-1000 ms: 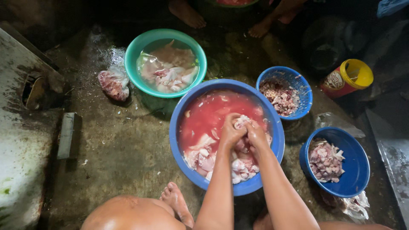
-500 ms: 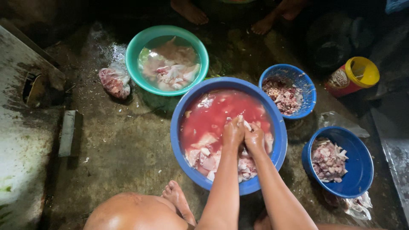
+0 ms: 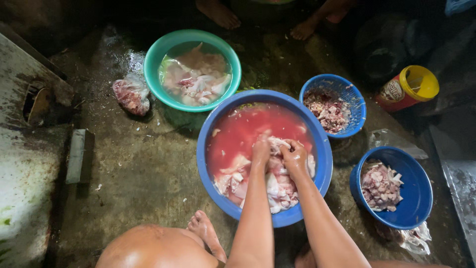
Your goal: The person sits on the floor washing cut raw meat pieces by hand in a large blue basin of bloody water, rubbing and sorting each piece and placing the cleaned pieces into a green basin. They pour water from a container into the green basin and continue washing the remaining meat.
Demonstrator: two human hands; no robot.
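Left hand (image 3: 261,149) and right hand (image 3: 294,158) were closed together on pale meat pieces (image 3: 275,182) in the large blue basin (image 3: 208,164) of red water. Beyond: green basin (image 3: 151,64), small blue basket (image 3: 358,106), yellow-lidded jar (image 3: 409,88).

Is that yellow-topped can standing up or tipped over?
Tipped over: the red can lies on its side on the floor, its yellow open end facing right.
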